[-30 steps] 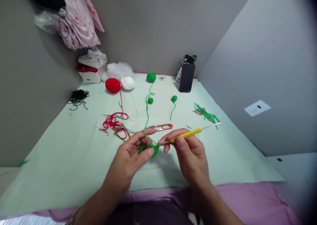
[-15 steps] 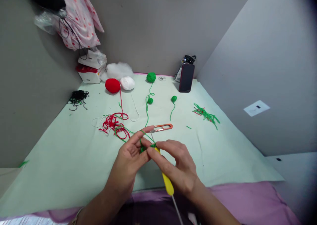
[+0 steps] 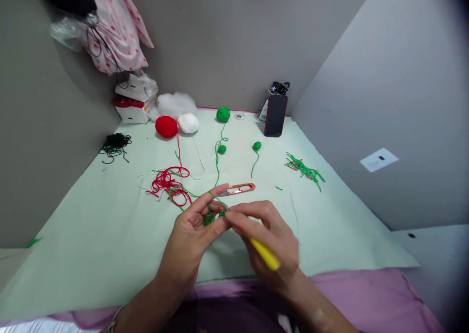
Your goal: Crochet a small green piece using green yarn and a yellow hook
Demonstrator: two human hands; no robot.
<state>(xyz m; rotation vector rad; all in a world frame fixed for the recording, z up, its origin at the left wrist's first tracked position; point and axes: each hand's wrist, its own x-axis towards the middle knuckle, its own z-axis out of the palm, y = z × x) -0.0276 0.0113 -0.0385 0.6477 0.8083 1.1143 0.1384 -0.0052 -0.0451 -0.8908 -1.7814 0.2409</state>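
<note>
My left hand point(image 3: 194, 233) pinches a small green crochet piece point(image 3: 208, 219) between thumb and fingers. Green yarn point(image 3: 217, 198) runs over its raised index finger. My right hand point(image 3: 269, 235) is closed on a crochet hook with a yellow handle point(image 3: 266, 255); the hook's tip is at the green piece, mostly hidden by the fingertips. Just beyond the left index fingertip lie thread snips with an orange handle point(image 3: 247, 188). A green strand leads from the left hand's area back toward a green yarn ball point(image 3: 223, 114).
Tangled red yarn point(image 3: 168, 184) lies left of my hands, with red point(image 3: 166, 127) and white point(image 3: 188, 123) yarn balls behind. Two small green balls sit mid-table. Green scraps point(image 3: 306, 169) lie right. A phone point(image 3: 276, 115) stands at the back; black yarn point(image 3: 116, 142) is far left.
My right hand has turned, swinging the yellow handle toward the right and flatter. The metal shaft below the handle no longer shows. My left hand stays nearly in place.
</note>
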